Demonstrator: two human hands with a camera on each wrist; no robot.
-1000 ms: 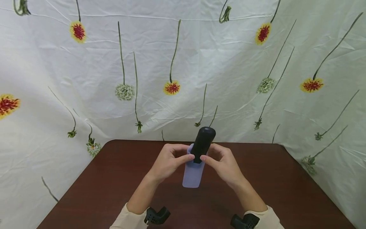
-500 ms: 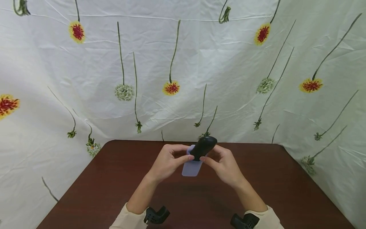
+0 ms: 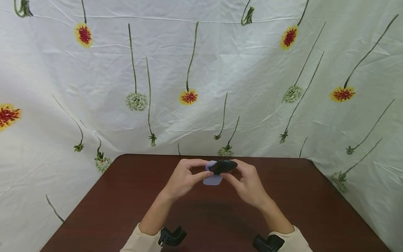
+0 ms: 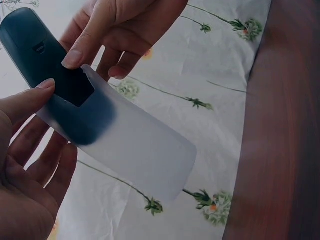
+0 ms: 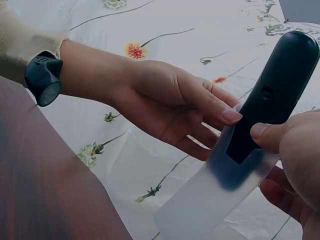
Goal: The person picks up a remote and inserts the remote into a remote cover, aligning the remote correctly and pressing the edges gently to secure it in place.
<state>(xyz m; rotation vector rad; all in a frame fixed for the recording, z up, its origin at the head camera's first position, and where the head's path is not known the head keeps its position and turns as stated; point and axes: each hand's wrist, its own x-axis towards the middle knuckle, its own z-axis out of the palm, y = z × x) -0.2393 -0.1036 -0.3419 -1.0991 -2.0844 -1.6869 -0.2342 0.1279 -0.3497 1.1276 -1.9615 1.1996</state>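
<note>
A black remote control (image 3: 223, 167) sits partway inside a translucent, pale lavender sleeve cover (image 3: 212, 180), held up over the table. In the left wrist view the back of the remote (image 4: 35, 55) shows its battery lid, and its lower end is blurred behind the sleeve wall (image 4: 150, 145). The far half of the sleeve holds nothing. My left hand (image 3: 185, 176) pinches one side at the sleeve's mouth, thumb on the remote. My right hand (image 3: 247, 176) pinches the opposite side the same way, its thumb (image 5: 265, 135) pressing on the remote's back.
A dark brown table (image 3: 141, 196) spreads beneath both hands. Behind and around it hangs a white cloth (image 3: 110, 70) printed with flowers. Black wrist cameras (image 3: 172, 237) are strapped over the cream sleeves of both arms.
The remote and sleeve cover have tilted: the remote's upper end has dropped in the head view, and both now look foreshortened. Both hands keep their place and hold.
</note>
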